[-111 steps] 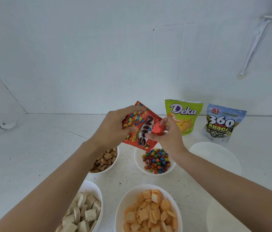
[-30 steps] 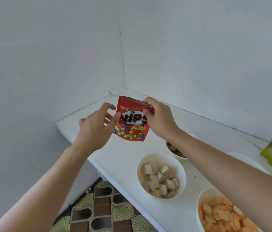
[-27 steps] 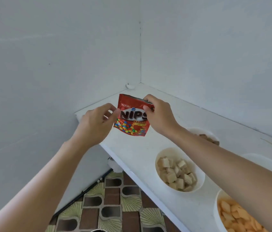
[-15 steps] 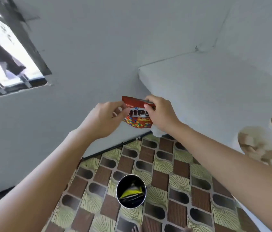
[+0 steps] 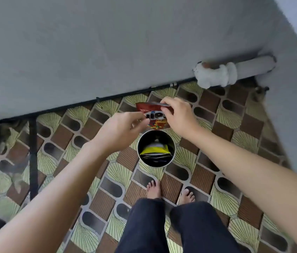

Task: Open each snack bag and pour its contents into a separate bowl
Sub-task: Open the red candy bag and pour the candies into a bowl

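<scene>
Two hands close together, left hand (image 5: 122,127) and right hand (image 5: 178,117) pinching bag (image 5: 156,118), bin (image 5: 171,141) just below, tiled floor (image 5: 107,172) around, wall (image 5: 107,52) beyond.

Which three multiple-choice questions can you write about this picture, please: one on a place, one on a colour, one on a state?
1. Where does the round bin stand?
A. on a white shelf
B. on the patterned floor, just ahead of the bare feet
C. in the left hand

2. Which colour is the bright wrapper inside the bin?
A. blue
B. pink
C. yellow

3. What does the right hand do?
A. its fingers pinch the top edge of the red Nips bag
B. it lies flat on the floor
C. it hangs empty at the side

Answers:
1 B: tiles surround the bin, and the toes point towards it.
2 C: a yellow wrapper shows against the bin's dark inside.
3 A: the fingers curl over the bag's top edge.
</scene>
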The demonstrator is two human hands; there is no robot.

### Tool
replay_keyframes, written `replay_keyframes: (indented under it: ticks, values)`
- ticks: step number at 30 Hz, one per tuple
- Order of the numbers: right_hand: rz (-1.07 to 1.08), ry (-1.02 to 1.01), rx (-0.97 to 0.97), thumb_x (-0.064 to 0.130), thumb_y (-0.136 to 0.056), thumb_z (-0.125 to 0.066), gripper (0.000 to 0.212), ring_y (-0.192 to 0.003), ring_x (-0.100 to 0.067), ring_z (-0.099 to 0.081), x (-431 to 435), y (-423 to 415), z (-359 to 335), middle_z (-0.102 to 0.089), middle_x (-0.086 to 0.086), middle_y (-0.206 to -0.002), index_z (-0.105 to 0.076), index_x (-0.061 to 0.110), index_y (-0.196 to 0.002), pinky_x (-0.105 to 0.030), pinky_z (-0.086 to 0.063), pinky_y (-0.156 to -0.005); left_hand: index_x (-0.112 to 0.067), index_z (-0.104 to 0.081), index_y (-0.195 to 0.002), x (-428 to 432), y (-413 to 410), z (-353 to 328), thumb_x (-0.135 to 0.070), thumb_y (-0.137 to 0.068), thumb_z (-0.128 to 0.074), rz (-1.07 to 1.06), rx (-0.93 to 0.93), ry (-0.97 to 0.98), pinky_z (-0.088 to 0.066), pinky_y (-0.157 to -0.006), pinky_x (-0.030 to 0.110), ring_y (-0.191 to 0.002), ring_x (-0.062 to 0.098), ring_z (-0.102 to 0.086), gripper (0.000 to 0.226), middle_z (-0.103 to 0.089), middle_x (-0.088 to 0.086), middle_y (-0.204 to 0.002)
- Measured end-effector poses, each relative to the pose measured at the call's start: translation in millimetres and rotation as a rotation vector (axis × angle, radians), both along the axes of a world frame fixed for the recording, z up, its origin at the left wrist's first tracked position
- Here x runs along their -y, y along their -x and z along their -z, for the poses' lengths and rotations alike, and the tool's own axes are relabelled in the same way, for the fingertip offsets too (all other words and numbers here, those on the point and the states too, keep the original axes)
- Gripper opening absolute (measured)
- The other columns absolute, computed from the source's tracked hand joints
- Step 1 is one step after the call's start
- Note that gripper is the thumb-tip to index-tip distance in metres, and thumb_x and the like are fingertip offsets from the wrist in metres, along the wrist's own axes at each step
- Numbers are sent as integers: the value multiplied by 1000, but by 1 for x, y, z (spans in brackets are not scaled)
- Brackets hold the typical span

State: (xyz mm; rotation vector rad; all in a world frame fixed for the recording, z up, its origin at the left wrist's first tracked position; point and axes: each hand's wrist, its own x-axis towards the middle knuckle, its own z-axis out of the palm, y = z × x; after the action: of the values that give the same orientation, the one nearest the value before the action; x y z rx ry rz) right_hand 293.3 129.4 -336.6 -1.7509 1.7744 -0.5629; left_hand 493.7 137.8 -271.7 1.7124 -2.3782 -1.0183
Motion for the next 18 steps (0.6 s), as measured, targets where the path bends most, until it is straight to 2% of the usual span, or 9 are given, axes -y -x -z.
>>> replay_keyframes:
  ticks: [5,10,14,18]
  values:
    - [-35,-86,9,19,-99,-54,15,-95,-26,-59,-17,-7,114,-62,-10,-102,-65,16,-109,-35,-47,-80,-27,-68,-110,-20,-3,112,-53,-102,-44,16,45,-101,-58,-80,42,-89,18,-69,36,-74,-7,-100]
    - [-82,-208,-27,22,-95,-60,23,-103,-26,-59,-34,-6,176,-65,-7,-107,-65,20,-117,-36,-51,-84,-27,-66,-109,-26,3,163,-53,-102,-43,16,109,-93,-57,-79,42,-90,20,-68,36,-72,-6,-99]
    - [-118,-178,-116,28,-95,-59,27,-107,-23,-57,-29,3,164,-63,-2,-113,-61,23,-121,-34,-49,-82,-30,-64,-103,-19,10,156,-53,-103,-41,34,175,24,-56,-77,43,-85,16,-67,33,-70,-10,-94]
    - [-123,-86,-161,28,-97,-55,25,-109,-24,-57,-8,11,103,-63,-3,-116,-60,20,-120,-41,-51,-87,-33,-63,-100,2,24,106,-57,-102,-36,32,178,137,-54,-82,48,-85,14,-67,37,-69,-12,-90]
